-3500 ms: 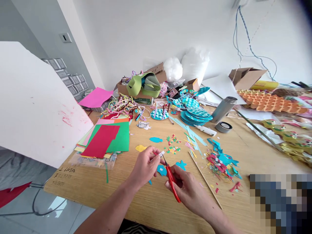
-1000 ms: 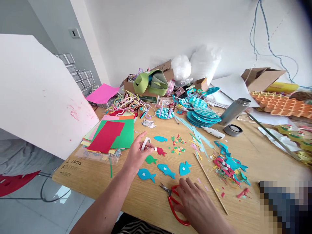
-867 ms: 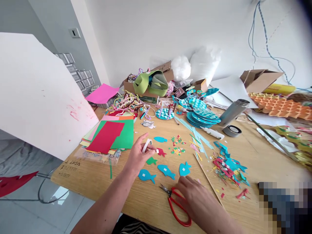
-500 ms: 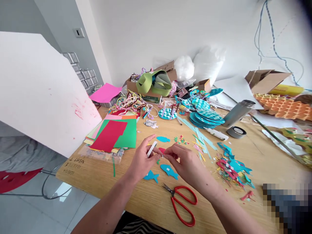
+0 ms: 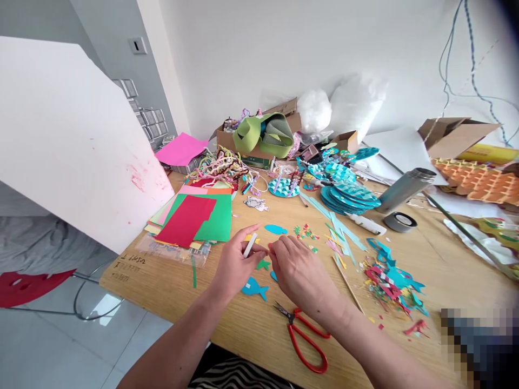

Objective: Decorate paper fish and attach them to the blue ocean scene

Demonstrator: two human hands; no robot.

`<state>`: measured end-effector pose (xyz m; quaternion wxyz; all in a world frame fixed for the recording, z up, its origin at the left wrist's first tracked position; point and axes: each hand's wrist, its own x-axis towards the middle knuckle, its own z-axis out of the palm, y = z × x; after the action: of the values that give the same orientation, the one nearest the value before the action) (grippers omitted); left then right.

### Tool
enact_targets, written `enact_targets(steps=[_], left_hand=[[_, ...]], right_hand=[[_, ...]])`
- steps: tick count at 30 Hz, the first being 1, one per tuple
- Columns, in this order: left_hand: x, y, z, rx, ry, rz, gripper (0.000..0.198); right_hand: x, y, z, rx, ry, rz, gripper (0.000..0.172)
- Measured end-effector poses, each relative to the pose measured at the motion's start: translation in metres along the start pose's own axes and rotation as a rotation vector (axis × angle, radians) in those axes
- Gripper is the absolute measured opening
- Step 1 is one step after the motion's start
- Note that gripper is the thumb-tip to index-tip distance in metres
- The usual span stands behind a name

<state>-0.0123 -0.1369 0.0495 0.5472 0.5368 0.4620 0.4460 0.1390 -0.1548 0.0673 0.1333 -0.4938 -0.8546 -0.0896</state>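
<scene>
Pinching a white strip [image 5: 250, 245] between thumb and forefinger, the left hand [image 5: 236, 266] hovers low over the worktop [image 5: 162, 281], with the strip sticking up and away from the fingers. The right hand [image 5: 298, 273] has its fingertips [image 5: 272, 249] drawn together right against the left thumb, at the strip's lower end. What they nip, if anything, is too small to tell. Just under the meeting fingers lies a green paper fish [image 5: 263, 264], with a blue paper fish [image 5: 254, 287] a little nearer the person. Red scissors [image 5: 306, 337] lie nearer again, beside the right wrist, untouched. Beyond the fingers sits a teal oval cut-out [image 5: 275, 229]. To their left is a stack of coloured paper [image 5: 198, 219]. To their right lie a thin wooden stick [image 5: 347, 276] and, well past it, a heap of paper scraps [image 5: 391, 278].
</scene>
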Motion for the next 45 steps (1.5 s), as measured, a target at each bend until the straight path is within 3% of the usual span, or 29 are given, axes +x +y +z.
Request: enact_targets(steps=[4, 9, 15, 20, 25, 33, 39, 45], left_hand=[[-0.001, -0.001, -0.005, -0.052, 0.034, -0.047, 0.066], [0.004, -0.008, -0.019, -0.125, 0.152, -0.026, 0.067], [0.002, -0.019, -0.028, -0.052, 0.109, 0.048, 0.088], [-0.002, -0.029, -0.028, 0.124, 0.066, 0.071, 0.091], [-0.003, -0.032, -0.032, 0.153, 0.081, 0.074, 0.084], [-0.002, -0.037, -0.033, 0.133, 0.107, 0.058, 0.078], [-0.003, -0.033, -0.032, 0.143, 0.117, 0.054, 0.079], [0.000, -0.029, -0.027, 0.012, 0.116, 0.009, 0.087]], right_hand=[[-0.001, -0.002, 0.001, 0.119, 0.049, 0.034, 0.019], [0.000, 0.008, 0.007, 0.528, 0.142, 0.229, 0.017], [0.003, 0.013, 0.057, 0.624, -0.088, 0.312, 0.008], [0.002, -0.001, 0.083, 0.462, -0.184, 0.261, 0.040], [0.006, -0.007, 0.082, 0.300, -0.214, 0.242, 0.051], [0.012, -0.004, 0.086, 0.357, -0.260, 0.314, 0.059], [0.010, -0.004, 0.094, 0.591, -0.211, 0.362, 0.065], [0.013, -0.001, 0.081, 0.975, -0.053, 0.367, 0.053]])
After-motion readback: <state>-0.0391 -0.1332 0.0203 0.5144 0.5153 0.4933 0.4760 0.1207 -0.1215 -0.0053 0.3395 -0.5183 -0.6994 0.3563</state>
